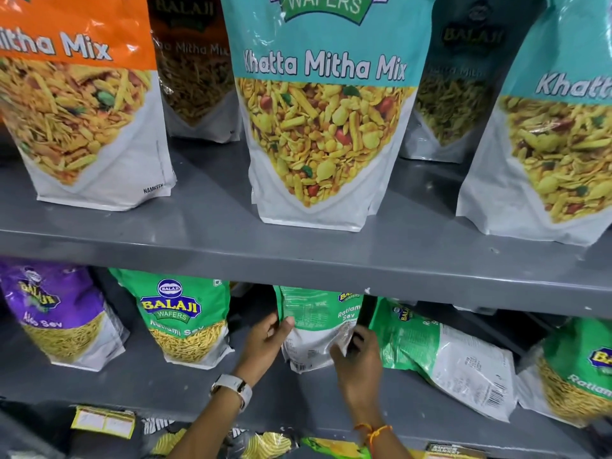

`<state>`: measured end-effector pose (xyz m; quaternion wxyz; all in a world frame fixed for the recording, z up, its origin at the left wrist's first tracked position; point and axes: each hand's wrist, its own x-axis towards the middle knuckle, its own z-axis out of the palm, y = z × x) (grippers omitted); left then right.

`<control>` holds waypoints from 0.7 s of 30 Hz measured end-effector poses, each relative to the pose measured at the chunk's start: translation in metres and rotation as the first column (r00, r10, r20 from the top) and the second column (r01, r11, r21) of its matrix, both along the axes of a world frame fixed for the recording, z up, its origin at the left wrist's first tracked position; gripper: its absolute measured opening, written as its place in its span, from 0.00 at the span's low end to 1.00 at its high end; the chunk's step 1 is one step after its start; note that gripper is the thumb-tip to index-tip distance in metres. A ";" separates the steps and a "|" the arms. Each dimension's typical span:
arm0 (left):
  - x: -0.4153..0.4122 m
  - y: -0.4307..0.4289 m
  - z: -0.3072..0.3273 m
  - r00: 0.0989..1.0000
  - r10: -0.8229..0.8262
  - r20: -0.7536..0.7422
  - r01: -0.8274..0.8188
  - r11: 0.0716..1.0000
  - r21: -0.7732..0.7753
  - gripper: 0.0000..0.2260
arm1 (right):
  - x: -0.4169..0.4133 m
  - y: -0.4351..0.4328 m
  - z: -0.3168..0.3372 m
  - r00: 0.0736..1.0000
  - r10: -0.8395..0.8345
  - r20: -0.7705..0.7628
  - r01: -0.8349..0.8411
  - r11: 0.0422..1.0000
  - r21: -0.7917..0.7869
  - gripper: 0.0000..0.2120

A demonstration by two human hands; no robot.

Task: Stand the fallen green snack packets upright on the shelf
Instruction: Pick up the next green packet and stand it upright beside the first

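A green snack packet [318,323], its printed back facing outward, is held upright on the lower grey shelf [205,382] between two hands. Its left edge is gripped by the fingers of the left hand [268,339], a white watch [233,387] worn at the wrist; its lower right edge is pinched by the right hand [359,362]. Just to its right, a second green packet [443,356] is seen lying tilted on its side. Another green packet [185,313] is standing to the left.
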<state>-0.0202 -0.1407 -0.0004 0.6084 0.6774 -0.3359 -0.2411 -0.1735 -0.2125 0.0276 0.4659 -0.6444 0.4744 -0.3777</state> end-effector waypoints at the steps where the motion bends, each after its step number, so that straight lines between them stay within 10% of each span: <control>1: 0.001 0.000 0.003 0.999 -0.002 0.039 0.000 1.000 0.031 0.26 | 0.003 0.009 0.000 1.000 0.015 -0.015 -0.015 1.000 -0.018 0.23; 7: -0.011 0.011 0.016 0.999 -0.036 0.026 0.031 0.982 0.184 0.24 | 0.013 0.030 0.007 0.970 0.236 -0.059 -0.238 0.971 -0.035 0.35; 12: -0.022 0.021 0.013 0.977 -0.099 -0.186 0.130 0.978 0.165 0.52 | 0.006 0.027 0.006 0.970 0.208 -0.129 -0.220 0.972 -0.081 0.46; 17: -0.011 0.010 0.029 0.983 -0.011 -0.182 0.032 0.993 0.110 0.24 | -0.003 0.016 0.000 0.961 0.224 -0.160 -0.239 0.967 -0.087 0.38; 21: 0.009 -0.012 0.037 0.960 0.081 -0.267 -0.034 0.984 0.177 0.20 | -0.012 0.003 -0.005 0.976 0.207 -0.065 -0.206 0.978 0.021 0.30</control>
